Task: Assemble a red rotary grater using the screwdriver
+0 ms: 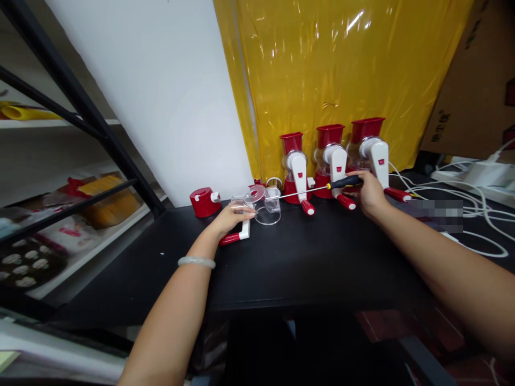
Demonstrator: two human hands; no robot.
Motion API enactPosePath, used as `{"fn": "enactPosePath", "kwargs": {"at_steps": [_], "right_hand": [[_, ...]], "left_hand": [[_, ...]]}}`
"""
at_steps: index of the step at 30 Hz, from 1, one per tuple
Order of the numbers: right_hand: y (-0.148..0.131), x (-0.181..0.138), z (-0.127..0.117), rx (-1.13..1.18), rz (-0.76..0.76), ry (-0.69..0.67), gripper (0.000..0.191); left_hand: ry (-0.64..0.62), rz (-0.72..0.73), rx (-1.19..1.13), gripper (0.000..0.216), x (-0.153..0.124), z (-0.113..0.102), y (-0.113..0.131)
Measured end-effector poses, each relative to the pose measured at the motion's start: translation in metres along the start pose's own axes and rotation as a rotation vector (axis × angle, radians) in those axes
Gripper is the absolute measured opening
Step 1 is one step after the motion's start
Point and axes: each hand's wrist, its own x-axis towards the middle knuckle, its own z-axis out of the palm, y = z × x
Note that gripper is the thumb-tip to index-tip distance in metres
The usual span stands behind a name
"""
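My right hand [370, 195] is wrapped round the black and yellow handle of a screwdriver [343, 183]. Its long metal shaft points left, with the tip at or near a clear plastic grater housing [268, 215]. That housing is in the grip of my left hand [232, 219], its fingers closed at the near left side. A round reddish part [257, 193] shows on or behind the clear plastic. Close to my left hand lies a white crank with a red handle [230, 238]. Left of it sits a red grater base [205, 202] with a white knob.
Three assembled red and white rotary graters [298, 170] stand at the back before a yellow plastic sheet [322, 69]. White cables [478, 214] and a power strip lie at the right. A metal-framed shelf [76, 268] with bagged goods stands left of the black table [306, 268].
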Motion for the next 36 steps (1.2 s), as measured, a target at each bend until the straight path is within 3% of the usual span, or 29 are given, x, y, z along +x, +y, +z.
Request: {"fn": "enactPosePath", "kwargs": {"at_steps": [6,10,14,21,28,32,36], "right_hand": [[-0.006,-0.003,0.002,-0.067,-0.042,0.007,0.017],[-0.007,-0.004,0.002,-0.125,-0.083,-0.021,0.019],[-0.006,-0.003,0.001,-0.091,-0.002,0.019,0.033],[-0.012,-0.006,0.004,-0.039,0.044,0.040,0.025],[-0.011,-0.007,0.004,-0.097,-0.013,0.039,0.013],[-0.012,-0.008,0.002,-0.173,-0.064,0.023,0.024],[-0.015,-0.010,0.003,-0.143,0.015,0.050,0.038]], "left_hand": [[-0.013,0.016,0.009,0.018,0.000,0.001,0.002],[-0.010,0.001,-0.059,0.037,-0.002,0.002,0.003],[0.021,-0.066,-0.054,0.045,-0.003,0.004,0.005],[0.025,-0.057,-0.085,0.045,-0.003,0.005,0.005],[0.003,-0.009,-0.029,0.038,-0.002,0.003,0.003],[-0.010,0.062,0.027,0.022,-0.001,0.002,0.005],[0.009,0.051,0.103,0.013,-0.001,0.002,0.005]]}}
